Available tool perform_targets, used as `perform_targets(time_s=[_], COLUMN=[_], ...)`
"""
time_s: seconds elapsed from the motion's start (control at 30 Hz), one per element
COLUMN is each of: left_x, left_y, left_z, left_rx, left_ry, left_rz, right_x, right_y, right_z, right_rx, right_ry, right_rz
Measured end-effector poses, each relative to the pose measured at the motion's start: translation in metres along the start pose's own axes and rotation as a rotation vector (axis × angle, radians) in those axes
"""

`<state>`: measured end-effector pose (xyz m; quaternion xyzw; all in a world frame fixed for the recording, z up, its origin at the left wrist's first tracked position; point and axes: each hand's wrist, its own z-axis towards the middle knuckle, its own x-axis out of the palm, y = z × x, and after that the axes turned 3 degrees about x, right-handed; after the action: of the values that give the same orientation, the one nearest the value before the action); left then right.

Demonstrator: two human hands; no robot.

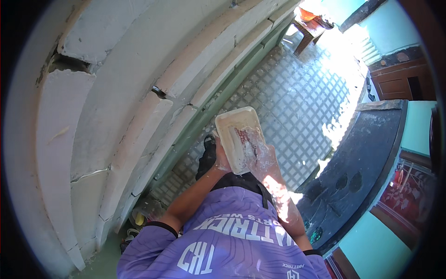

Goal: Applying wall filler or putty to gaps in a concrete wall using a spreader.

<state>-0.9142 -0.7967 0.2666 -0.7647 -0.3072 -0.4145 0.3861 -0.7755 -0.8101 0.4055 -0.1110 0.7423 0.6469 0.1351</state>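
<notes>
A cream-coloured rectangular tray [236,116] with raised sides is held in front of my waist. My left hand [222,156] is closed on its left side near the lower end, with most of the fingers hidden beneath it. Over the tray's right part is my right hand [259,151], coated in whitish paste. Its fingers bend down into the tray and look pressed together. Reddish patches show by the fingertips. Whether they are skin or something held, I cannot tell. Pale paste is smeared over the tray's bottom.
A stepped, pale wall [134,130] with cracks and gaps runs along my left. The tiled floor [297,102] stretches ahead, partly in bright sun. To the right is a dark slab [353,172]. A small woven-leg table [309,35] bearing an orange item stands far ahead.
</notes>
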Motion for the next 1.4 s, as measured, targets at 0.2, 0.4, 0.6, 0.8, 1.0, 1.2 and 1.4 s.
perform_targets(time_s=[0.2, 0.4, 0.6, 0.8, 1.0, 1.2, 1.4], left_x=[0.014, 0.026, 0.032, -0.018, -0.086, -0.095, -0.139], left_y=[0.0, -0.003, -0.001, -0.009, -0.021, -0.039, -0.064], left_z=[0.005, 0.003, -0.001, -0.024, -0.067, -0.079, -0.092], left_rx=[-0.085, -0.102, -0.014, -0.061, 0.004, -0.206, -0.355], left_ry=[0.031, -0.011, 0.006, -0.141, -0.347, -0.237, -0.275], left_rz=[0.013, 0.158, 0.215, 0.104, 0.252, 0.138, 0.101], right_x=[-0.005, -0.005, -0.015, -0.013, 0.01, 0.063, 0.126], right_y=[-0.027, -0.047, -0.05, -0.059, -0.119, -0.161, -0.169], right_z=[-0.007, 0.007, 0.003, 0.012, 0.031, 0.061, 0.106], right_rx=[-0.069, 0.017, 0.116, 0.176, 0.278, 0.307, 0.133], right_ry=[-0.031, 0.002, -0.04, -0.045, -0.031, -0.161, -0.245], right_rz=[-0.087, -0.001, 0.532, 0.733, 1.179, 1.411, 1.484])
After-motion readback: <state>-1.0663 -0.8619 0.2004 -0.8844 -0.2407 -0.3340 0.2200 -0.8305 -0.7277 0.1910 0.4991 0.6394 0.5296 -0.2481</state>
